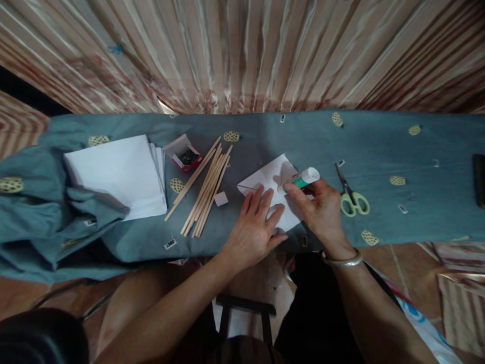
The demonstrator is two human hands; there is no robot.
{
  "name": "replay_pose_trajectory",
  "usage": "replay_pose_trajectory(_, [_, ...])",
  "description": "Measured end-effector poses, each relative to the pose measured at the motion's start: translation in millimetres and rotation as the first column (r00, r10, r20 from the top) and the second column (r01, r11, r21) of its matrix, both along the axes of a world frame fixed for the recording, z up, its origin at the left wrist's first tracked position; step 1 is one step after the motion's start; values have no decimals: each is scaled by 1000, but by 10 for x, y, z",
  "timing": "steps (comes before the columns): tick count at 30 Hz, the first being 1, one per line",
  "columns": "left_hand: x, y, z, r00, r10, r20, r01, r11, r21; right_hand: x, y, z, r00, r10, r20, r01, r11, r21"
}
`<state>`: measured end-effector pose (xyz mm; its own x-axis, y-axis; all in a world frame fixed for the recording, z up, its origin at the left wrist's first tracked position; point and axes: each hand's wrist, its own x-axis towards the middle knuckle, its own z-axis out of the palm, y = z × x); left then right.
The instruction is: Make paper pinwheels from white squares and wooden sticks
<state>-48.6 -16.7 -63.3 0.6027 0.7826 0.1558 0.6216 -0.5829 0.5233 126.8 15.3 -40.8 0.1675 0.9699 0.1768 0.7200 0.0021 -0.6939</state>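
While pinned by one left hand [253,230]: one paper sheet [273,183], one glue stick [303,178].

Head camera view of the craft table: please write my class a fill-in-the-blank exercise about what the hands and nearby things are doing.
1. The right hand holds a ____ stick over the white paper.
2. The left hand presses flat on the white ____.
3. The green-handled ____ lie on the blue cloth, right of the right hand.
4. The bundle of wooden ____ lies left of the paper.

Missing words: glue; paper; scissors; sticks
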Motion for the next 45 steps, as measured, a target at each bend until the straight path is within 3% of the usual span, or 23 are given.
replay_pose_trajectory(8, [10,3,46,1000,-3,-31,3,1000,-7,-99,-16,78,976,24,215,-33,999,39])
replay_pose_trajectory(22, [23,-5,17,1000,10,-6,-10,1000,-22,-104,-16,80,974,80,211,-85,996,14])
replay_pose_trajectory(34, [18,1,37,1000,9,-28,-9,1000,6,-77,-36,146,941,242,237,-254,967,21])
replay_pose_trajectory(41, [16,-7,11,1000,21,-4,-21,1000,7,-4,-33,179,892,375,253,-388,921,5])
replay_pose_trajectory(45, [19,-12,-2,1000,25,-12,-24,1000,15,40,-37,182,891,385,239,-399,917,11])
